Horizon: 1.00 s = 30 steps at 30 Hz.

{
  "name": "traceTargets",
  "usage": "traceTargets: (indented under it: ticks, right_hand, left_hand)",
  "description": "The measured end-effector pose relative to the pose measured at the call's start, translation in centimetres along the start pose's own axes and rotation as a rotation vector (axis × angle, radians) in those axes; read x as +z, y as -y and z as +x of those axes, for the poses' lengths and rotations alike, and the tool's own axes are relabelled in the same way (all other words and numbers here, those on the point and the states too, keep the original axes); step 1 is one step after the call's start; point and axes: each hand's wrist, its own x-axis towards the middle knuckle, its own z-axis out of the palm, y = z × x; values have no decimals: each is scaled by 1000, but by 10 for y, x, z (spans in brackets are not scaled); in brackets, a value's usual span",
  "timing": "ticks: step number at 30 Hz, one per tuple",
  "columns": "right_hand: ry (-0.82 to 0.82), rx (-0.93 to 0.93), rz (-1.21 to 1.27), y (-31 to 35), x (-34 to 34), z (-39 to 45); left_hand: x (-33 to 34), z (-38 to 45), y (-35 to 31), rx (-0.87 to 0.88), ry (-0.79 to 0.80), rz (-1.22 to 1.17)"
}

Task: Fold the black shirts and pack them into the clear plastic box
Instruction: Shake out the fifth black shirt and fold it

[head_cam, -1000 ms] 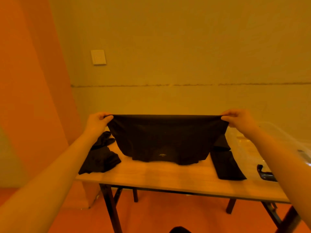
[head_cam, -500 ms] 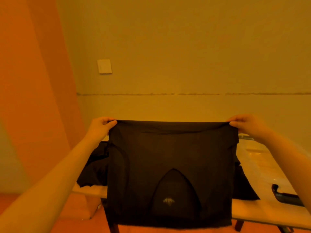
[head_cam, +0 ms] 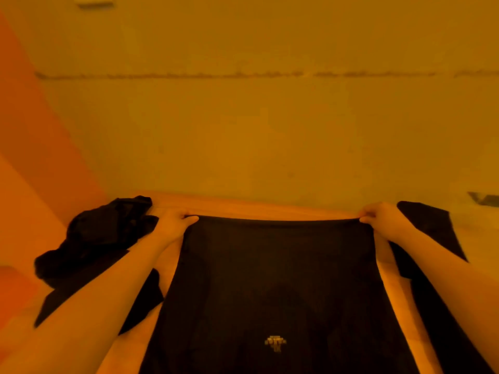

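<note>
A black shirt (head_cam: 275,279) with a small pale logo near its lower middle lies spread across the wooden table (head_cam: 243,209). My left hand (head_cam: 172,222) pinches its far left corner and my right hand (head_cam: 380,218) pinches its far right corner, both down at the table near the back edge. A crumpled black shirt (head_cam: 100,238) lies left of my left arm. Another black garment (head_cam: 432,233) lies to the right, partly under my right arm. Only a dark handle part of the clear plastic box (head_cam: 483,202) shows at the right edge.
The table stands against a plain wall (head_cam: 270,130) with a horizontal seam. A wall switch plate (head_cam: 93,0) shows at the top left. An orange wall and floor lie to the left.
The shirt was held up in the air in front of me; now it lies on the table with its top edge stretched near the back. The view has moved closer and lower.
</note>
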Motion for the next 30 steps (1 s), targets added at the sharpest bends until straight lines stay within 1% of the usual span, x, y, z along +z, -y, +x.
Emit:
traceTargets:
  ticks: [2,4,5,7,8,9,10,11,12,13,15,17,20,21,22,24,26,29,30]
  right_hand:
    - [18,23,-41,0,12,21]
    - [-8,68,-65,1,21,32]
    - [-54,92,-68,3,24,33]
    - [-195,111,-71,9,31,24]
    - [-244,79,-90,14,36,14]
    - [-262,17,-108,18,43,0]
    - [-252,-61,-123,25,51,-18]
    - [-200,-122,-147,30,60,-37]
    - [-135,-171,-176,36,67,-58]
    - [-70,-203,-213,38,72,-79]
    - [-2,-197,-316,35,77,-117]
    - [-28,-154,-434,23,75,-149]
    - [-86,-165,-405,5,81,-195]
    - [-41,-130,-363,-2,84,-209]
    - [-9,-136,-345,-9,88,-219]
    - [35,-166,-409,-20,92,-241]
    - [23,-224,-461,-28,92,-259]
    - [84,-254,-560,-34,94,-278]
    - [22,-294,-537,-44,97,-276]
  left_hand:
    - [9,18,4,-29,-6,-11]
    - [17,29,5,-22,-54,-29]
    - [20,30,2,-7,-104,17]
    - [25,23,-7,25,-259,247]
    - [29,15,-12,57,-316,307]
    - [35,3,-14,103,-323,314]
    - [42,-13,-16,178,-294,320]
    - [53,-28,-15,265,-230,383]
    - [63,-44,-14,335,-150,500]
    - [71,-60,-10,372,-68,608]
    - [77,-94,-2,344,33,728]
    - [73,-128,7,321,30,745]
    - [66,-184,26,327,33,735]
    - [65,-201,36,327,24,732]
    - [64,-216,46,330,7,732]
    - [61,-237,69,318,4,829]
    - [54,-250,86,262,41,928]
    - [47,-266,105,305,129,1037]
    - [45,-270,109,325,125,1064]
